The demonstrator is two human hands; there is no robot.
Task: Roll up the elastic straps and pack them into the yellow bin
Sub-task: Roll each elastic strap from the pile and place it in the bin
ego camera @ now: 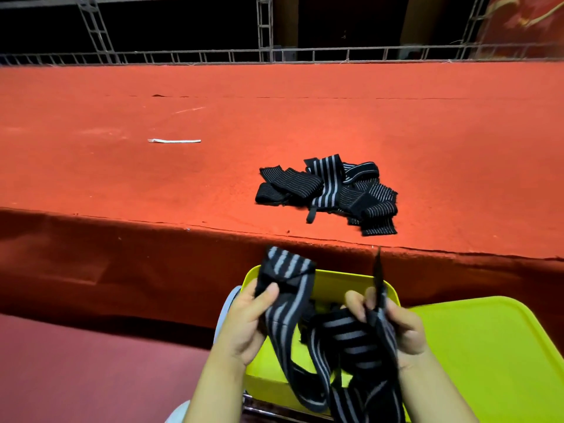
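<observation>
A black elastic strap with grey stripes [285,312] hangs between both my hands above the yellow bin [332,283]. My left hand [244,322] grips one end, which folds over at the top. My right hand [393,322] pinches the other end with its thin black loop sticking up. The strap's middle sags in a loop down into the bin and over its near edge. Dark straps lie inside the bin, partly hidden. A pile of several more black striped straps [332,190] lies on the red platform beyond the bin.
A yellow lid [488,355] lies to the right of the bin. The red carpeted platform [183,178] has its front edge just beyond the bin, and a white strip [174,141] lies on it at the left. Metal trusses [265,29] stand behind.
</observation>
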